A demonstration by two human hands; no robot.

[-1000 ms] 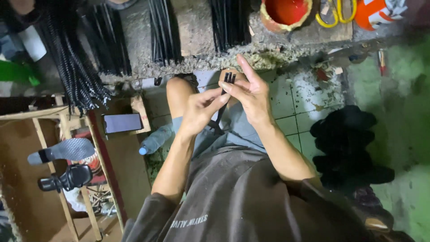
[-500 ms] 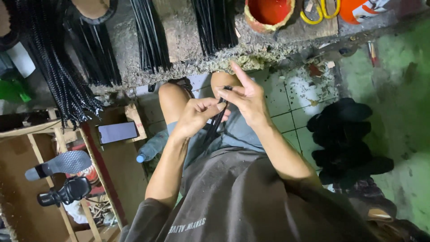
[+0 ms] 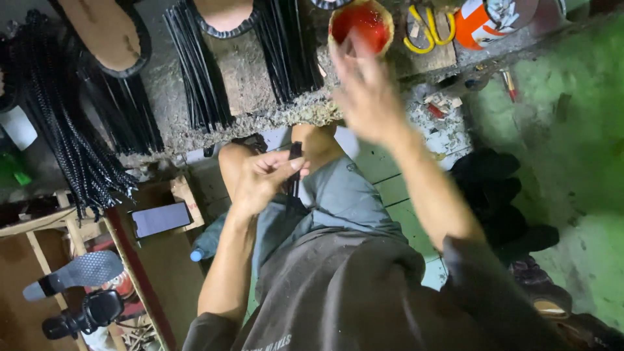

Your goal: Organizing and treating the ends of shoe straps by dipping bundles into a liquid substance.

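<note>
Landmark: red bowl at the workbench edge.
Black strip: below the bowl, over the lap, kept upright, seemingly for handling.
Left hand: fingers pinched narrow on the strip, wrist bent inward.
Right hand: blurred, raised just below the bowl, fingers spread wide, holding nothing.
Strip bundles: left of the bowl, within reach.

A black strip is pinched by the left hand below the red-filled bowl; the right hand is spread, blurred, just under it.
</note>
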